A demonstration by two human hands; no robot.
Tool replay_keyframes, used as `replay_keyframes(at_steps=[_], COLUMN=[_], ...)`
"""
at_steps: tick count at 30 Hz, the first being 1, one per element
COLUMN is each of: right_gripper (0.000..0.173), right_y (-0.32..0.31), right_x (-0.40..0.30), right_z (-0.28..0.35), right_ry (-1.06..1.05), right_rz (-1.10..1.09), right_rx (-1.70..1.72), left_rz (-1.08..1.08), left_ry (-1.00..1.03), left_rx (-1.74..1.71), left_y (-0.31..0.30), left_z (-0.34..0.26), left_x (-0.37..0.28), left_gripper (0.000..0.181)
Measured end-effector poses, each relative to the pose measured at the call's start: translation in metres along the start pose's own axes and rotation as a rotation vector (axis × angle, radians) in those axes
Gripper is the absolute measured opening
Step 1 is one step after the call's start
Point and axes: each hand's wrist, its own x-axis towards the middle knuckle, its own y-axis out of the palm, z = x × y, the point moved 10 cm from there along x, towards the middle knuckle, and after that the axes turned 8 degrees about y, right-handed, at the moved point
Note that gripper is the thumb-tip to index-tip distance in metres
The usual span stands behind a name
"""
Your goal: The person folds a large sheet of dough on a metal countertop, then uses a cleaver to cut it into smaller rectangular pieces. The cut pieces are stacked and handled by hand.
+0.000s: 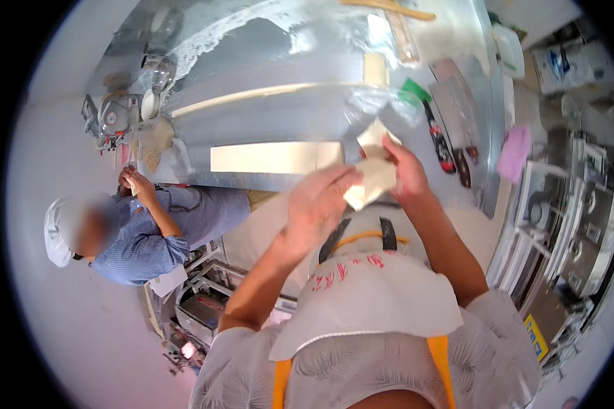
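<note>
My right hand (408, 166) is closed on thin, pale dough sheets, its thumb on top. One dough sheet (374, 134) points up and away from me; another dough sheet (376, 176) hangs lower, towards my apron. At the lower sheet's left edge is my left hand (320, 204), blurred, with its fingertips against the dough; its grip is not clear. Just beyond my left hand, a long rectangular stack of pale dough sheets (276, 157) lies along the near edge of the metal table (266, 128).
Right of my hands lie a cleaver (453, 105) and a red-and-black handled tool (440, 145). Farther back are a long dough strip (266, 92), a small dough stack (375, 69), a rolling pin (401, 36) and flour (210, 38). At left another person (138, 230) holds a pale piece.
</note>
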Motion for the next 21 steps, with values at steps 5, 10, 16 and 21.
replay_keyframes(at_steps=[5,10,16,21], right_gripper=[0.031,0.038,0.066,0.064], right_y=[-0.061,-0.013,0.246,0.215], right_x=[0.009,0.097,0.179,0.126], right_z=[0.000,-0.031,-0.117,-0.147], right_ry=[-0.078,-0.036,0.147,0.353], right_rz=[-0.429,-0.374,0.312,0.514], right_rx=[-0.369,-0.485,-0.663,-0.668], left_rz=[-0.057,-0.059,-0.167,-0.362], left_ry=[-0.313,-0.379,-0.534,-0.750], left_rx=[-0.219,-0.158,-0.180,-0.406], left_y=[-0.009,-0.024,-0.063,-0.090], left_z=[0.011,0.005,0.010,0.037], left_x=[-0.044,-0.081,-0.112,-0.137], left_gripper=[0.053,0.057,0.051,0.047])
